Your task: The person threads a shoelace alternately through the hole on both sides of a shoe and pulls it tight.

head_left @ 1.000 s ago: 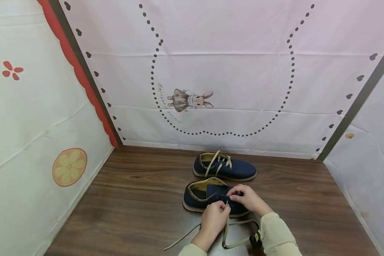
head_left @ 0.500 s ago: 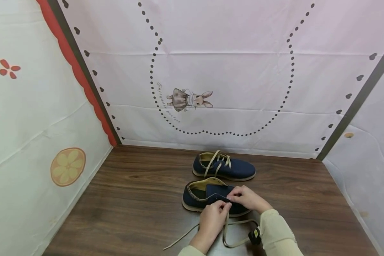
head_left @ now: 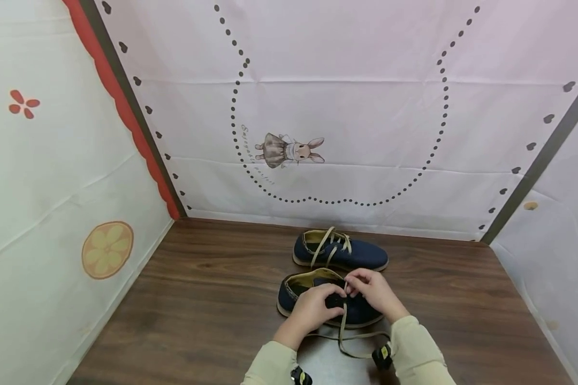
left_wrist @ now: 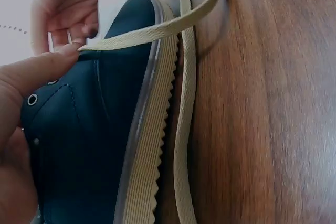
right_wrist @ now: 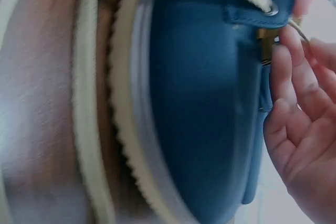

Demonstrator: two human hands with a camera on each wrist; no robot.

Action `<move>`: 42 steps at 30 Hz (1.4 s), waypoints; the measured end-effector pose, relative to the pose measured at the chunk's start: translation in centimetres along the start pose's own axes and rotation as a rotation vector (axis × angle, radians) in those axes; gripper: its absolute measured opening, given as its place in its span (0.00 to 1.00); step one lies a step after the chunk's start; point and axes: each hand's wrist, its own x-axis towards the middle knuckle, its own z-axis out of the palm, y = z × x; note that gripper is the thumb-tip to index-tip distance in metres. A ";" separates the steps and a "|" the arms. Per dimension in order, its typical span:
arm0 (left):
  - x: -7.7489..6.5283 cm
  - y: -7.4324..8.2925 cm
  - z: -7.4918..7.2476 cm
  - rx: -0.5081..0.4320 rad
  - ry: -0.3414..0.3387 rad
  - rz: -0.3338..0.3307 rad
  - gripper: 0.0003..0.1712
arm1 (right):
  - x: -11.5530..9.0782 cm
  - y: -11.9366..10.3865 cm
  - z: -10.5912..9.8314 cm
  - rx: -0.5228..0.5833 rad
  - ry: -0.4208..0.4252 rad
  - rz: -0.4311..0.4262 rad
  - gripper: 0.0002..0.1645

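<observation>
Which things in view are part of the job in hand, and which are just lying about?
In the job:
- near shoe
- its lace
- left hand, gripping the shoe's flap
- right hand, pinching the lace

Just there:
- far shoe, untouched; perhaps its pair
- printed cloth, backdrop only

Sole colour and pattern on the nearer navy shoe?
The ribbed, zigzag-edged sole is beige; shows best in the left wrist view.
</observation>
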 end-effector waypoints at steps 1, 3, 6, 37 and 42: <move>0.0 0.0 0.1 -0.014 0.002 -0.005 0.15 | 0.1 -0.3 -0.1 0.027 0.017 0.016 0.14; 0.1 -0.1 0.2 -0.013 0.010 -0.008 0.16 | 0.3 -1.0 -0.2 0.079 0.050 0.045 0.16; 0.1 -0.1 0.3 -0.008 0.018 -0.010 0.15 | 0.7 -2.2 -0.5 0.183 0.101 0.064 0.18; 0.2 -1.9 -1.2 -0.696 -0.022 0.007 0.26 | -0.7 -1.5 -1.8 0.339 -0.024 0.072 0.16; 0.3 -2.6 -1.6 -1.028 0.003 -0.036 0.31 | -0.8 0.0 -1.2 0.288 -0.078 0.177 0.19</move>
